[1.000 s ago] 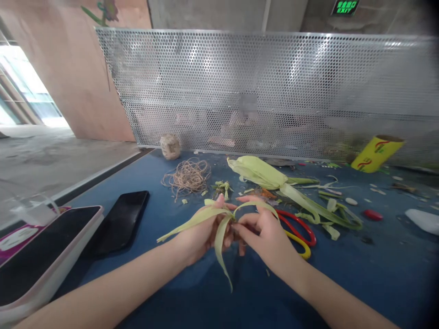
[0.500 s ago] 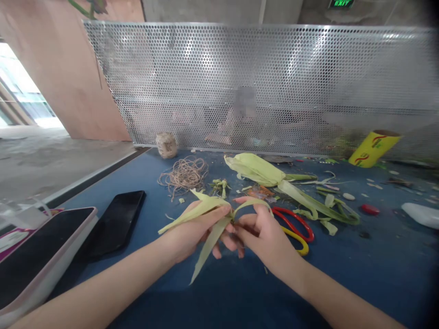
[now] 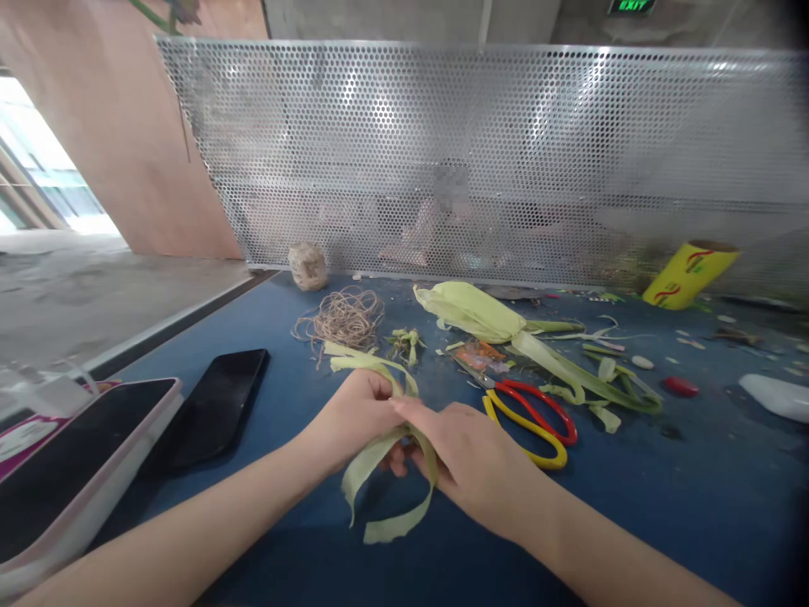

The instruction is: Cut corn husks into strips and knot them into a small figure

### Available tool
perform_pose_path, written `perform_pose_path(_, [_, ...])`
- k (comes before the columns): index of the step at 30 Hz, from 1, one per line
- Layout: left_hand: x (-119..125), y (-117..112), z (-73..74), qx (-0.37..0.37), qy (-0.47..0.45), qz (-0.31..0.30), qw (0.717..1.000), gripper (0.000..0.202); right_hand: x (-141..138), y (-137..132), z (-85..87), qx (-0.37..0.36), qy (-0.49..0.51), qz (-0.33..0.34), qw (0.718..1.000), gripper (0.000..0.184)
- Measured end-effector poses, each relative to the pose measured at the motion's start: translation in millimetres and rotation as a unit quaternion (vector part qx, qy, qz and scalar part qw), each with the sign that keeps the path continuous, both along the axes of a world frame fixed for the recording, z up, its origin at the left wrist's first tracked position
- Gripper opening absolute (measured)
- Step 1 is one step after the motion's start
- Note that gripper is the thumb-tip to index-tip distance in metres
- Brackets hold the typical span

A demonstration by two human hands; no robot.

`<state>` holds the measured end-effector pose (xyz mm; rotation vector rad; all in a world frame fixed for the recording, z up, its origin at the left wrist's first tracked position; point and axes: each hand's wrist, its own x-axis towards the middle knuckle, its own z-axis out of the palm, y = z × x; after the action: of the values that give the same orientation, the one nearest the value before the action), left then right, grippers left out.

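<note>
White plastic shows first at the left edge: a charger (image 3: 51,394) above a purple packet (image 3: 29,445), with a pale-cased device (image 3: 82,472) lying in front of them. Right of that, a black phone (image 3: 218,409) lies flat on the blue table (image 3: 284,539). Near the screen (image 3: 379,126) stands an off-white lump (image 3: 308,266), and in front of it is a loose tangle of twine (image 3: 345,316).

At the near middle, the left hand (image 3: 360,413) is closed, thumb and fingers pinched on pale green husk strips (image 3: 357,472). Some strip ends reach out beyond it toward the twine; others curl down below the hands. A small knotted husk piece (image 3: 408,344) lies just past them. The right hand (image 3: 471,459) meets the left over the strips, fingers bent in and closed about the same spot, their tips partly hidden.

Farther back lies a husk bundle (image 3: 471,312), an orange wrapper (image 3: 484,356) in front of it. Scissors (image 3: 537,423) with red and yellow handles rest just beside the right hand. Beyond are a red piece (image 3: 681,386), a leaning yellow tube (image 3: 690,275) and, farthest right, a white piece (image 3: 776,396).
</note>
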<state>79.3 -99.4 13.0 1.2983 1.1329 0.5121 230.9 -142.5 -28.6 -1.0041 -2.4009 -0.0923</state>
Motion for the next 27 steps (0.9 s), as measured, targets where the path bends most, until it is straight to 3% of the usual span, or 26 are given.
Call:
perform_pose_path(6, [-5.2, -3.0, 3.1, -0.003, 0.019, -0.081, 0.997, 0.024, 5.0, 0.4, 6.6, -0.2, 0.112, -0.024, 0.973, 0.052])
perform_pose_path(14, [-6.8, -7.3, -1.2, 0.08, 0.038, -0.055, 0.995, 0.036, 8.4, 4.2, 0.5, -0.18, 0.142, -0.016, 0.973, 0.046])
perform_pose_path(17, [-7.6, -4.1, -1.6, 0.108, 0.078, -0.036, 0.99, 0.039, 8.1, 4.3, 0.8, -0.218, 0.156, -0.031, 0.963, 0.046])
perform_pose_path(22, [-10.1, 5.1, 5.7, 0.169, 0.046, 0.015, 0.984, 0.023, 8.1, 4.3, 4.4, -0.312, 0.249, -0.032, 0.916, 0.041])
perform_pose_path(25, [-12.7, 9.1, 12.1, 0.172, -0.024, 0.019, 0.985, 0.048, 7.4, 6.3, 3.0, -0.342, 0.342, -0.012, 0.875, 0.029])
perform_pose_path(27, [-14.1, 9.8, 14.8, 0.151, -0.073, -0.008, 0.986, 0.052, 5.9, 8.4, 1.6, -0.37, 0.408, 0.0, 0.835, 0.022])
